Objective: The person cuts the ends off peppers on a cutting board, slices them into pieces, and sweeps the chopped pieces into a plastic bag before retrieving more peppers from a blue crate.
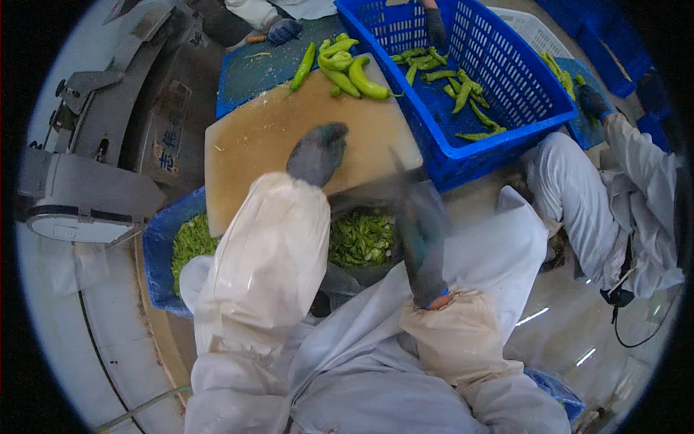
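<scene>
My left hand (316, 152), in a dark glove, rests on the tan cutting board (253, 159) with fingers curled; whatever it may hold is hidden. My gloved right hand (423, 231) is motion-blurred right of the board, closed on what looks like a knife (399, 165), its blade a faint streak pointing up. Several green peppers (369, 79) lie at the board's far edge. Beneath the board a blue bin (157, 253) holds chopped green pieces (358, 239).
A blue crate (506, 148) with peppers stands at the upper right, a white crate (538, 32) behind. A steel machine (108, 195) is on the left. Co-workers (578, 210) sit at right and work beyond the board, their gloved hands (282, 32) near blue boards (238, 79).
</scene>
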`<state>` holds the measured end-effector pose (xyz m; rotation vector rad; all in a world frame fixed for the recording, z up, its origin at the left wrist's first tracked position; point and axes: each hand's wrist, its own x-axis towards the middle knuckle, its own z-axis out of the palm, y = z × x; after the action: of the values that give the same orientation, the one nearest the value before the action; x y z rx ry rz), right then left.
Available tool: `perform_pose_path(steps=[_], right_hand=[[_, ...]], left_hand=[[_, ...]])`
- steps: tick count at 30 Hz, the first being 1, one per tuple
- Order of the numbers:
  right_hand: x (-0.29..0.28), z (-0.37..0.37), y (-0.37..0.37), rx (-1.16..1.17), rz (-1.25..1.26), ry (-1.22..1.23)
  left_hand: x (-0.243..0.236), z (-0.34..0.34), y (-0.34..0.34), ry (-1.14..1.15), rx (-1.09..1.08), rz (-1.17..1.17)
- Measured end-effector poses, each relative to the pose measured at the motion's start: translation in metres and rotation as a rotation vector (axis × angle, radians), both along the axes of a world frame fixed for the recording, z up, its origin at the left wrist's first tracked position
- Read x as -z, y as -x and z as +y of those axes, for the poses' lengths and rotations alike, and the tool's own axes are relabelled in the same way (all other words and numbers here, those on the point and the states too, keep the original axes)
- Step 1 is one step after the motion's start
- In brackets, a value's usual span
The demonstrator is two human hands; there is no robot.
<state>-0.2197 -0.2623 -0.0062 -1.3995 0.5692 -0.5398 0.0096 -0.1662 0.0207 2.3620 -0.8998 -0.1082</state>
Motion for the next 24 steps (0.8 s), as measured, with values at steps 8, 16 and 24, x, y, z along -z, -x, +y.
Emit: perform_pose_path(steps=[8,16,24], right_hand=[[-0.006,0.015,-0.009,-0.054,0.084,-0.313],[0.008,0.010,-0.007,-0.034,0.084,-0.350],[-0.037,0.019,-0.011,0.099,-0.011,-0.020]], left_hand=[[0.048,-0.101,-0.098,-0.369,0.119,-0.618],[0.026,-0.097,-0.042,-0.568,0.260,-0.630],[0.044,0.035,0.033,-0.337,0.126,-0.554]])
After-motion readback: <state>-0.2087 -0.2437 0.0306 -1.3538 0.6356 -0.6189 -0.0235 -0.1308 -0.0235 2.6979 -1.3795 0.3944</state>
